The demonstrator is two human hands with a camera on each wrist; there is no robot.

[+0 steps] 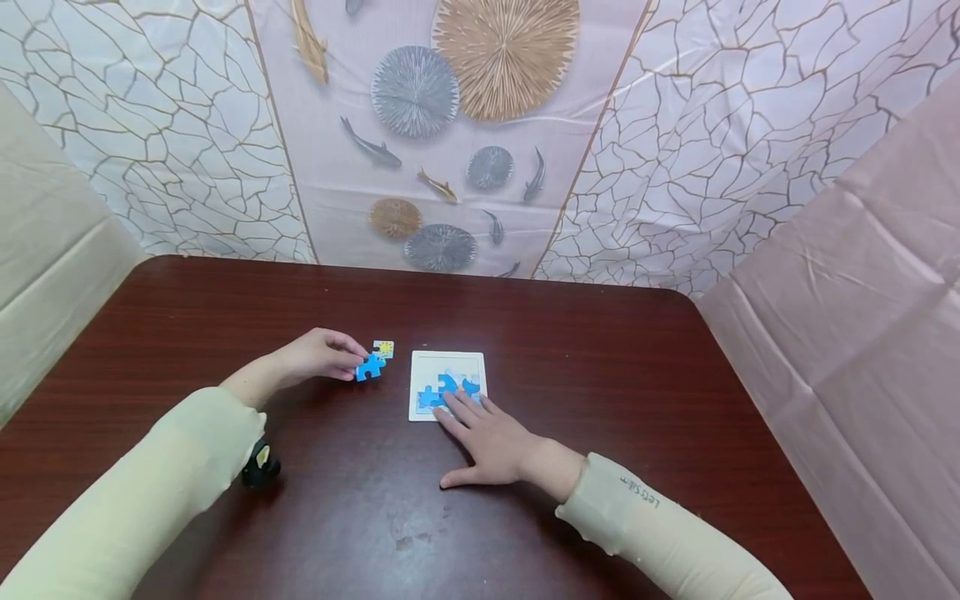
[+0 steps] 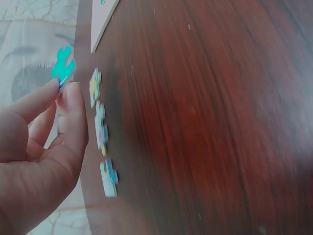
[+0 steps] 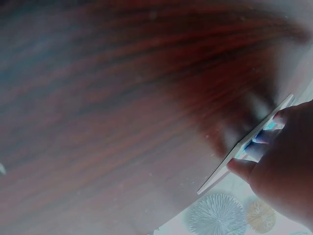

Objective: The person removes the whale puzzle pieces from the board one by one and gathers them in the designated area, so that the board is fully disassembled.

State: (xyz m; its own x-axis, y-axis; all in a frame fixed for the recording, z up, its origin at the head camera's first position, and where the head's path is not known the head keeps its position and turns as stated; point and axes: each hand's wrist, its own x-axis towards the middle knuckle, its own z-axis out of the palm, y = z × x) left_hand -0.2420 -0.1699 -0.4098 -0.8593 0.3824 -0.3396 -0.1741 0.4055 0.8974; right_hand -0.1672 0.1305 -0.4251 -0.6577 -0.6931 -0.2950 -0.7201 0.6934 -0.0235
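Observation:
My left hand (image 1: 324,357) pinches a blue jigsaw piece (image 1: 369,367) between thumb and fingers. In the left wrist view that piece (image 2: 63,64) is held up off the table. Beyond it lies a piece with a yellow sun (image 1: 386,347). Three loose jigsaw pieces (image 2: 101,128) lie in a row beside the left hand in the left wrist view. To the right is a white puzzle tray (image 1: 415,367) with several blue pieces (image 1: 429,397) in its lower part. The fingertips of my right hand (image 1: 491,442) rest on the tray's pieces, partly hiding them, with its thumb spread toward me.
A dark brown wooden table (image 1: 600,367) carries everything. Near the left sleeve sits a small black object (image 1: 261,467), its kind unclear. Patterned cloth (image 1: 465,167) hangs behind the table's far edge, and plain cloth (image 1: 855,333) hangs at the sides.

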